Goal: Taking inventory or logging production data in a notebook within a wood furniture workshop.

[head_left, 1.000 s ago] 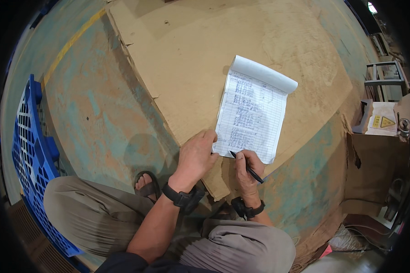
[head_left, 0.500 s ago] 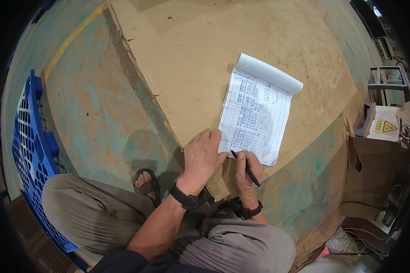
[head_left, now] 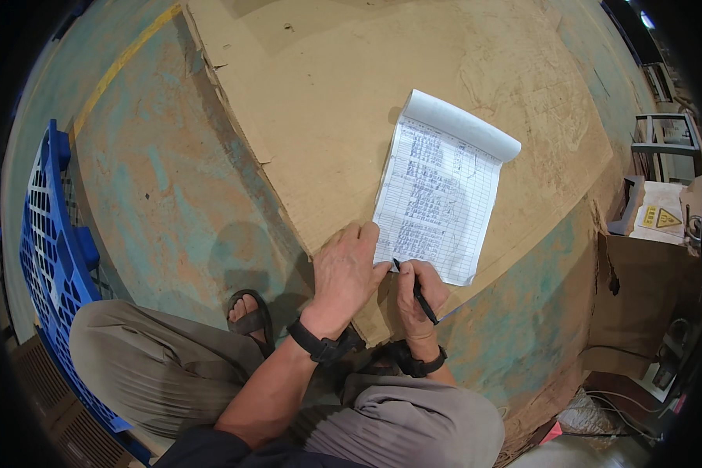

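A notepad (head_left: 444, 187) of ruled pages lies on a flat sheet of brown cardboard (head_left: 327, 101). Its top page is filled with handwritten lines, and the pages before it are rolled back at the far edge. My right hand (head_left: 423, 295) is closed around a black pen (head_left: 423, 300), whose tip touches the page near its lower left corner. Lying flat, my left hand (head_left: 347, 261) presses on the pad's lower left edge and the cardboard beside it, its thumb close to the pen tip. Each wrist wears a black strap.
A blue plastic pallet (head_left: 62, 257) stands at the left. To the right are an open cardboard box (head_left: 632, 296) with a yellow warning label, a grey frame (head_left: 664, 134) and some cables. My sandalled foot (head_left: 249, 316) rests on the worn green floor (head_left: 179, 195) beside the cardboard.
My right hand and the pen have shifted slightly left along the bottom of the page. My left hand stays in place on the pad.
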{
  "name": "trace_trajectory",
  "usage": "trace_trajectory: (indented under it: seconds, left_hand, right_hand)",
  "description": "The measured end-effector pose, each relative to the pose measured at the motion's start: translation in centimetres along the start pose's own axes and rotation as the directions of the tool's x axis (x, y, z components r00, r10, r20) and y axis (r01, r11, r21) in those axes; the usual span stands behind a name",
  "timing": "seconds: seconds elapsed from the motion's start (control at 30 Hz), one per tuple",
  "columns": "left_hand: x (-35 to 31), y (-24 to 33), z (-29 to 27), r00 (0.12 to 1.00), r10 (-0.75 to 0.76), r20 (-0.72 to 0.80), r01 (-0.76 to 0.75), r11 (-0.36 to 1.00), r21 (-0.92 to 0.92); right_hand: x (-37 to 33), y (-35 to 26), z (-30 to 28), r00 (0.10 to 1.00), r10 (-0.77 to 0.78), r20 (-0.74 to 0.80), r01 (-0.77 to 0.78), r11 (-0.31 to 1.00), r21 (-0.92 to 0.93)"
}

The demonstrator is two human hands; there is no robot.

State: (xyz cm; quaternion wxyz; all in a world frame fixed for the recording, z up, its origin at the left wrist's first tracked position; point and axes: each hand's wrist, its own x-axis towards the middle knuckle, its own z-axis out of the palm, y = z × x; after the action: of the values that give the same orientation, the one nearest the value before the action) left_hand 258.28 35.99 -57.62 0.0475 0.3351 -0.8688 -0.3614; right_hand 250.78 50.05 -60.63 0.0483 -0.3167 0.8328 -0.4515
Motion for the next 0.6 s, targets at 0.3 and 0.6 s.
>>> trace_trajectory:
  seconds: [0.3,0.6]
  left_hand:
    - [-0.03,0.13,0.00,1.000,0.006,-0.013,-0.006,1.000,-0.002]
    - [0.00,0.08,0.11,1.000,0.007,-0.023,-0.006,1.000,0.005]
  right_hand:
    - [-0.02,-0.15,-0.27,0.999,0.010,0.032,-0.009,1.000,-0.022]
    - [-0.06,-0.18,-0.32,0.997,0.081,-0.009,-0.081,0.996,0.036]
